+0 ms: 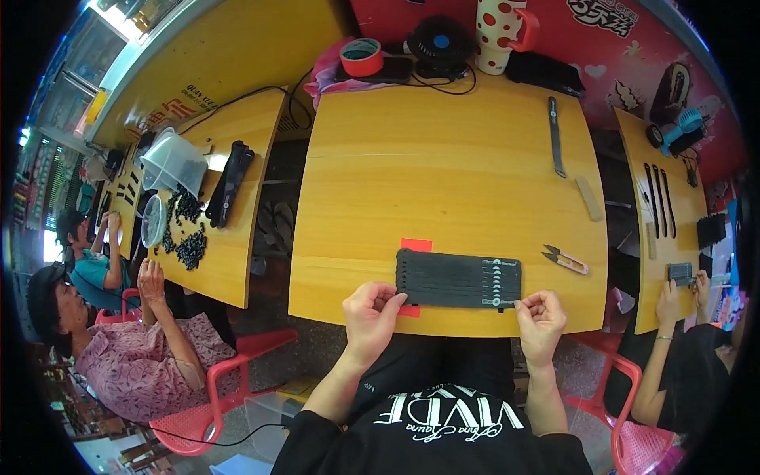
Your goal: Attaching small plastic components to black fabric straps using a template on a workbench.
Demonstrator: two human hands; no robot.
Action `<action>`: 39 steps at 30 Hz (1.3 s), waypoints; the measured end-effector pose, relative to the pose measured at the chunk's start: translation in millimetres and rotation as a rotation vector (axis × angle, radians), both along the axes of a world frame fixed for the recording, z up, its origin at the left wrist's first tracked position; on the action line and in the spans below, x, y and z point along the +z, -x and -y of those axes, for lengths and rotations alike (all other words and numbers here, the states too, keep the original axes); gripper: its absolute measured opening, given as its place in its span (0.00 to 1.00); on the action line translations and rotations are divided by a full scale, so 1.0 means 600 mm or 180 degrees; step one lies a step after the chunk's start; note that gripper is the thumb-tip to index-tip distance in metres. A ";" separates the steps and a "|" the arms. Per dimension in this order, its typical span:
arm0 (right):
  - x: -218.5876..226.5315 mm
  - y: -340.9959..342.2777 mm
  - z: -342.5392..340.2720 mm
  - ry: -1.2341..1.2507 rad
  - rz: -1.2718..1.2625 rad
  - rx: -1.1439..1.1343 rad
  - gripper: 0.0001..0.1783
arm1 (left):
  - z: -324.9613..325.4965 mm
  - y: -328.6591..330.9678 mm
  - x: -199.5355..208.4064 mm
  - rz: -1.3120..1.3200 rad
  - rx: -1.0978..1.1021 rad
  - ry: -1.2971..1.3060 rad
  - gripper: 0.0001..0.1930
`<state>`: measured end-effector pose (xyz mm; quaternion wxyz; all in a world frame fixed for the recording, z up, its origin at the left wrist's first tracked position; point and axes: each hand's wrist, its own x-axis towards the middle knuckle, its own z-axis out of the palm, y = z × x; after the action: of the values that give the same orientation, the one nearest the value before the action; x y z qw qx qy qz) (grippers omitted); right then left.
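Several flat black straps lie side by side, overlapping, near the table's front edge. They show rounded ends with small holes on the left and white print on the right. My left hand is closed, thumb and finger pinching the lower left end of the nearest strap. At the lower right corner my right hand is closed in a pinch on that strap's other end. Red tape shows on the table above and below the straps. Right of them lie thread snips with a pinkish handle.
A single dark strap and a beige strip lie along the right side of my table. At the back stand a tape roll, a black fan and a dotted tumbler. People work at tables on both sides.
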<state>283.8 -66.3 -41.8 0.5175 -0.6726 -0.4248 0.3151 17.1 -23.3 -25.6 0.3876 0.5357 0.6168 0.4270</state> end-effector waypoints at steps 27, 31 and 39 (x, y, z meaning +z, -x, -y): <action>-0.003 -0.001 -0.002 -0.0073 -0.0137 0.0057 0.11 | -0.019 0.029 0.006 -0.0199 -0.0407 0.0335 0.07; 0.002 -0.001 -0.002 -0.0174 -0.0082 0.0058 0.11 | -0.023 0.034 0.010 -0.1250 -0.0049 -0.1285 0.03; -0.001 0.001 -0.006 -0.0141 0.0252 0.0079 0.12 | -0.039 -0.018 0.049 -0.2899 -0.2094 -0.0990 0.41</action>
<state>283.1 -62.4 -42.5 0.5112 -0.6676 -0.4601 0.2851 27.8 0.2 4.1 0.1123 0.8793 0.4526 0.0963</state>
